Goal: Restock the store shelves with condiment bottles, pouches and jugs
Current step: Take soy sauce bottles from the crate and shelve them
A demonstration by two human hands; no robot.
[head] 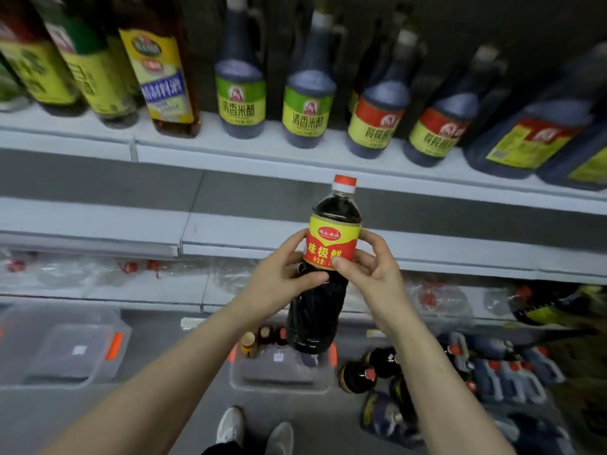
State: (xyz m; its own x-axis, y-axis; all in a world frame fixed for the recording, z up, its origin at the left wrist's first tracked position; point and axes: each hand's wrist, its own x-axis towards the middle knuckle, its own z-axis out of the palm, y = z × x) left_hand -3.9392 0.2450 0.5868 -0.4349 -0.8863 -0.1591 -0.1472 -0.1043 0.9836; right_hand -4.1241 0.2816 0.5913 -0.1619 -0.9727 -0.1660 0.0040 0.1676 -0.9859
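Now both hands hold one dark sauce bottle [315, 318] up in the air, in front of the middle shelf [230, 229]. The left hand [282, 279] wraps its fingers and thumb round the bottle's middle. The right hand [372, 274] pinches the label [331, 244] from the other side. I think the job now is to stand it on that shelf. Hold it straight, red cap [345, 181] on top. Set the bottom down flat, label to the front, then let go.
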